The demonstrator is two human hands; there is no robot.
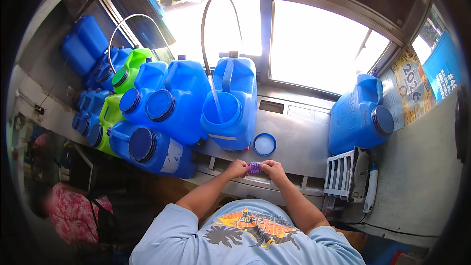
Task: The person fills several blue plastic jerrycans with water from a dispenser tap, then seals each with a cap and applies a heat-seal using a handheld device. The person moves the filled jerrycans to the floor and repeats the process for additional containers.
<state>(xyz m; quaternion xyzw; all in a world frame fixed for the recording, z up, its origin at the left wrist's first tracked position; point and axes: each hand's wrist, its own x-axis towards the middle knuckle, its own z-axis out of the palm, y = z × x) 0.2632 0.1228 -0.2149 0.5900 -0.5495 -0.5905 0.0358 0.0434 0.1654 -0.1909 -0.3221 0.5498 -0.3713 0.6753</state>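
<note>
Over the counter's front edge, my left hand and my right hand are close together, fingers pinched on opposite ends of a small purple printed strip. What the strip is made of is too small to tell. Just beyond it, a round blue lid lies with its pale inside up. Beyond my left hand stands an uncapped blue water jug with a wide front mouth. A hose curves down into that mouth, with its end inside the jug.
Several capped blue jugs and green jugs crowd the left side. Another blue jug stands at the right, behind a white slatted rack. Windows line the back of the metal counter. A person in a red patterned shirt is at lower left.
</note>
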